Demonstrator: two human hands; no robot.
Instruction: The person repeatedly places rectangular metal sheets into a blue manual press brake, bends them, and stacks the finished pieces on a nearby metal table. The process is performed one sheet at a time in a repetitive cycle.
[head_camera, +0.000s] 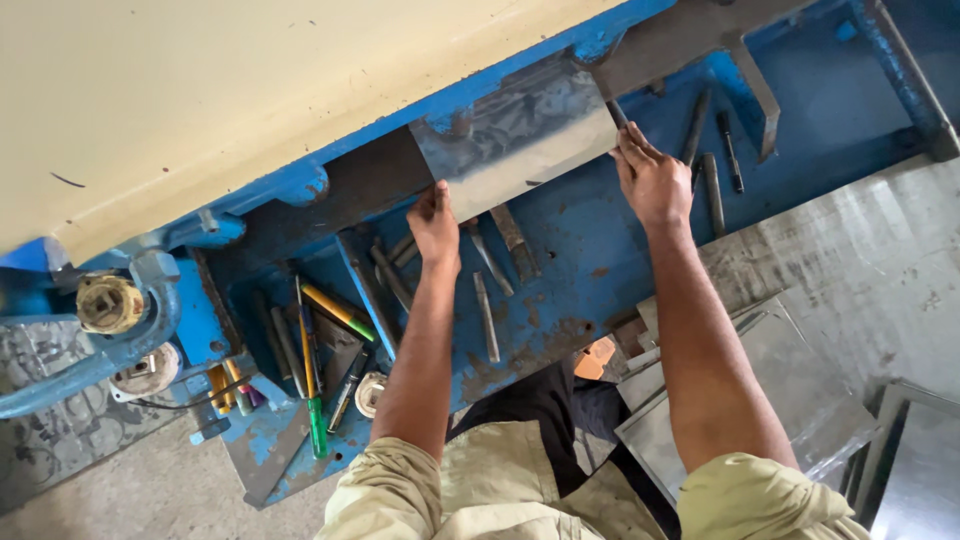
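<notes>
A shiny rectangular metal sheet (520, 150) lies on the bed of a blue machine (590, 250), its far edge pushed under the cream-coloured upper body (250, 90). My left hand (434, 222) grips the sheet's near left corner. My right hand (650, 180) presses on the sheet's right edge with fingers flat. Both arms wear rolled-up beige sleeves.
Loose metal rods and chisels (490, 300) lie on the blue bed between my arms; more rods (712, 165) rest at the right. Screwdrivers and pens (315, 370) fill a tray at the left. Stacked metal sheets (780, 380) sit at the lower right. A brass fitting (108, 303) is at far left.
</notes>
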